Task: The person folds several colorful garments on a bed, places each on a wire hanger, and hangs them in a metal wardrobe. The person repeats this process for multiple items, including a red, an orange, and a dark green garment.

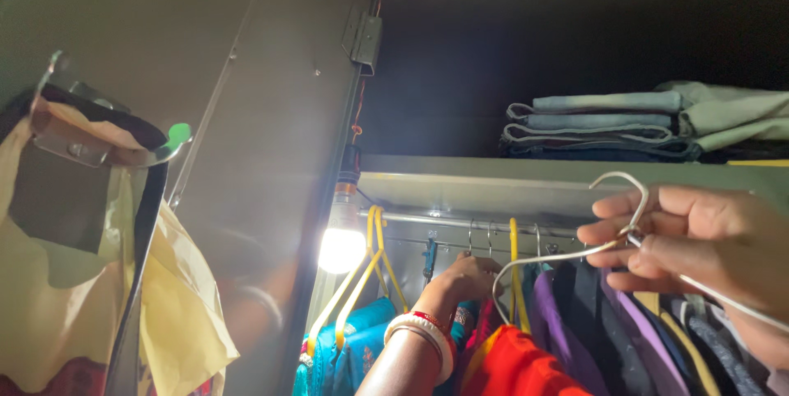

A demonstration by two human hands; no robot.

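My right hand (699,236) grips a white wire hanger (575,255) by the base of its hook, just below the metal shelf edge, in front of the hanging clothes. My left hand (468,277), with red and white bangles on the wrist, reaches in among the hanging clothes (575,322) just under the metal rail (460,221); whether it grips anything is hidden. Two yellow hangers (370,273) hang on the rail to its left.
A lit bulb (341,248) glows at the wardrobe's left inner corner. Folded clothes (608,125) lie on the shelf (493,178) above. The open metal door (246,117) stands at left, with a yellow bag (177,297) on a hook.
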